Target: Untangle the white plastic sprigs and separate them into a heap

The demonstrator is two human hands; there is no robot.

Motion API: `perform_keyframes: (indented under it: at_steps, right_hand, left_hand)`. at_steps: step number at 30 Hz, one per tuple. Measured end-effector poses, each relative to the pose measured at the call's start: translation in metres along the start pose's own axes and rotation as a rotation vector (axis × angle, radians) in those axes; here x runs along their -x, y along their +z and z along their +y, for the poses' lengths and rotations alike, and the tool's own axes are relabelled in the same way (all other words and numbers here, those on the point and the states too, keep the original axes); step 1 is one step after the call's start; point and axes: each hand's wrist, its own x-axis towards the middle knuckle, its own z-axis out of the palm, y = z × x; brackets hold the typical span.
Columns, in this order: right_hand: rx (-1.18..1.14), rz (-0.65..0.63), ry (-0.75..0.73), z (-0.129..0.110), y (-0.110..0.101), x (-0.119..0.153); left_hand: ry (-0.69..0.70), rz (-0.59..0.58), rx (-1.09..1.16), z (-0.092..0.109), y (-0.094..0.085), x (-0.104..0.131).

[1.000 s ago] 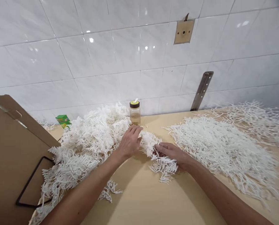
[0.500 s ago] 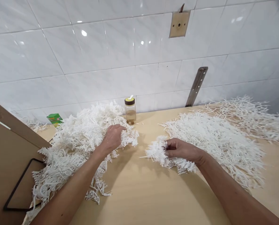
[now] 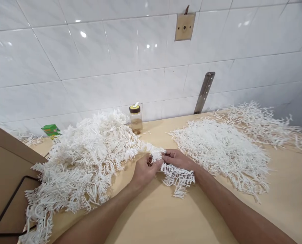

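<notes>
My left hand (image 3: 146, 169) and my right hand (image 3: 177, 159) meet over the middle of the table, both closed on one white branching plastic strip (image 3: 180, 178). Its comb-like twigs hang below my right hand, and another part runs up and left toward a big tangled heap of white branching pieces (image 3: 90, 145). Whether the strip is joined to that heap I cannot tell. The fingertips of the two hands nearly touch and partly hide the strip. To the right of my right hand lies a flatter pile of loose white twigs (image 3: 222, 152).
A clear jar with a dark and yellow lid (image 3: 135, 122) stands behind the heap. Further left are a green box (image 3: 50, 130) and a brown board (image 3: 11, 176) with a black wire frame (image 3: 10, 203). More loose twigs (image 3: 262, 123) lie at the back right. A metal bracket (image 3: 204, 93) leans against the tiled wall (image 3: 102, 78).
My left hand has come off the heap, moving right and down to grip the strip beside my right hand. My right hand has shifted slightly left. The view has turned a little right.
</notes>
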Motion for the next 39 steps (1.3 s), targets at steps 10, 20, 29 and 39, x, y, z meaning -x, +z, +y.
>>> perform_keyframes:
  at_steps: [10, 20, 29, 39]
  right_hand:
    - [0.193, 0.003, -0.098, 0.002, -0.003, -0.003]
    - [0.166, 0.018, -0.102, 0.005, -0.005, -0.006]
    - [0.094, 0.007, -0.079, -0.003, -0.008, 0.002]
    - [0.048, 0.091, -0.085, 0.013, -0.011, -0.012]
  left_hand:
    - [0.045, 0.052, -0.209, 0.0, 0.003, 0.003]
    - [0.075, 0.084, -0.179, -0.003, 0.005, -0.003]
    - [0.086, 0.061, -0.075, -0.005, 0.004, -0.005]
    - [0.078, 0.125, -0.073, -0.012, 0.004, -0.008]
